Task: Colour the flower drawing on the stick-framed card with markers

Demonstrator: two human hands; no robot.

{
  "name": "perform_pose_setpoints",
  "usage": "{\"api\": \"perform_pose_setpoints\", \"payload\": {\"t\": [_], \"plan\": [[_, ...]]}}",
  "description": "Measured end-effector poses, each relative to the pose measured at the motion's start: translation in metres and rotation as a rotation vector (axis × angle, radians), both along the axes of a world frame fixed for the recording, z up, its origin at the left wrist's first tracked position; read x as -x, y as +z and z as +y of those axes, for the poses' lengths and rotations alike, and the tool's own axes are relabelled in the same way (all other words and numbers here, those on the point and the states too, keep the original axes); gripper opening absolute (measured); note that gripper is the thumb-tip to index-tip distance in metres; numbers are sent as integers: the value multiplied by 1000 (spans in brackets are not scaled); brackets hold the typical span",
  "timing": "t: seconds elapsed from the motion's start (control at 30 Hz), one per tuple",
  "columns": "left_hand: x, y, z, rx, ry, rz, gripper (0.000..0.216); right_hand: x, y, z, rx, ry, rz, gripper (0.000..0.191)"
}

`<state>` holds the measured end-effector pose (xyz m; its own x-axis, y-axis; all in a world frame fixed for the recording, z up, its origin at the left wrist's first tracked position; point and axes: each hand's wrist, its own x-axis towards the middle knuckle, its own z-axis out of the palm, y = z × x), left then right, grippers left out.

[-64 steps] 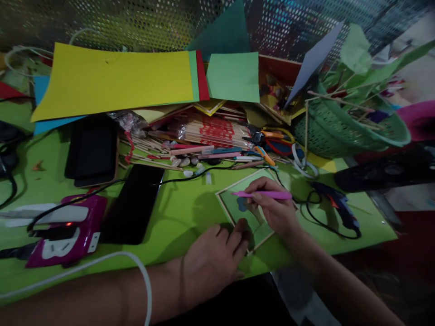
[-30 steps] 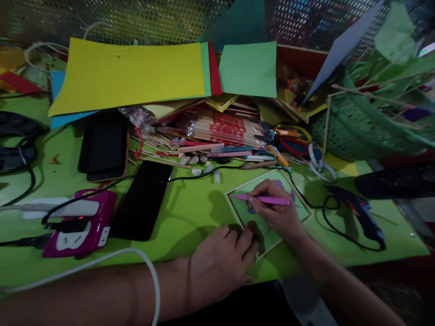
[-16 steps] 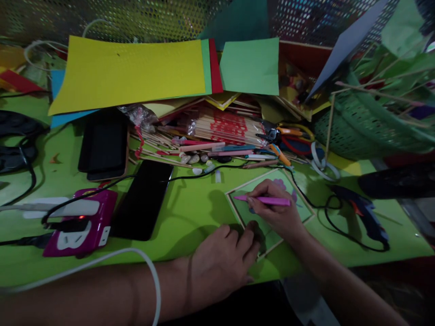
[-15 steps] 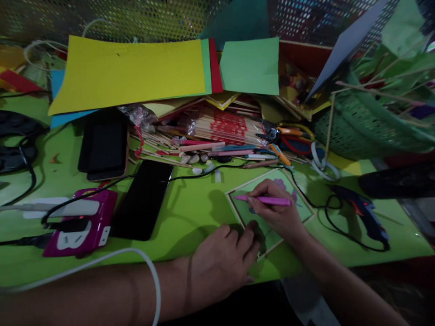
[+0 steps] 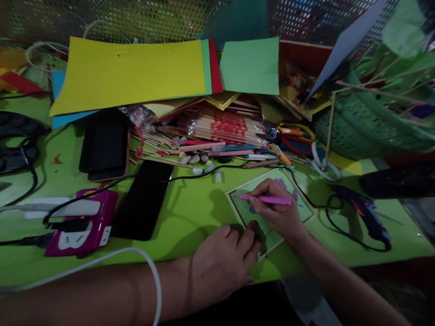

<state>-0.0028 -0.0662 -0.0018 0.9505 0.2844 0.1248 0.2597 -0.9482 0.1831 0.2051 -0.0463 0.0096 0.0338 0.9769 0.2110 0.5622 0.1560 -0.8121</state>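
Note:
My right hand (image 5: 273,210) is closed around a pink felt-tip pen (image 5: 278,200), whose narrow tip points left over a green card (image 5: 272,237) framed with thin wooden sticks. Purple flower shapes (image 5: 280,183) show on the card's upper right part; my right hand covers its middle. At the card's lower left edge rests my left hand (image 5: 229,260), its curled fingers gripping the frame and its thumb near the table's front edge. The fingertips of the left hand lie in shadow. Whether the pen's tip touches the card I cannot tell.
Right of the card lies a glue gun (image 5: 369,213) with its black cord. A black phone (image 5: 146,199) and a magenta power strip (image 5: 84,222) are to the left. Behind are pens, bundled sticks (image 5: 224,127), pliers (image 5: 272,134), coloured paper (image 5: 136,72) and a green basket (image 5: 360,122).
Almost nothing differs. The pen has shifted very slightly to the right in my right hand's grip; my left hand stays on the frame.

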Motion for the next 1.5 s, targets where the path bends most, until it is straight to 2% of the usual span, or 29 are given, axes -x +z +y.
{"api": "perform_pose_setpoints", "payload": {"t": [0.13,0.4,0.6,0.83,1.1,1.33,1.5], "plan": [[0,-2,-1,-10,6,-13,65,0,2,0,-43,-58,-40,15],[-1,1,1,-10,16,-48,62,0,2,0,14,19,13,10],[0,1,0,6,13,-33,62,1,3,0,-41,-61,-57,16],[0,3,0,-1,-4,21,63,-1,3,-1,16,-50,17,12],[1,2,0,-8,10,-20,61,-1,3,0,29,-44,5,14],[0,2,0,-10,16,-35,61,-8,-7,-6,89,-102,199,18],[0,1,0,-16,7,-29,61,-6,-1,-6,61,-135,316,23]]}}
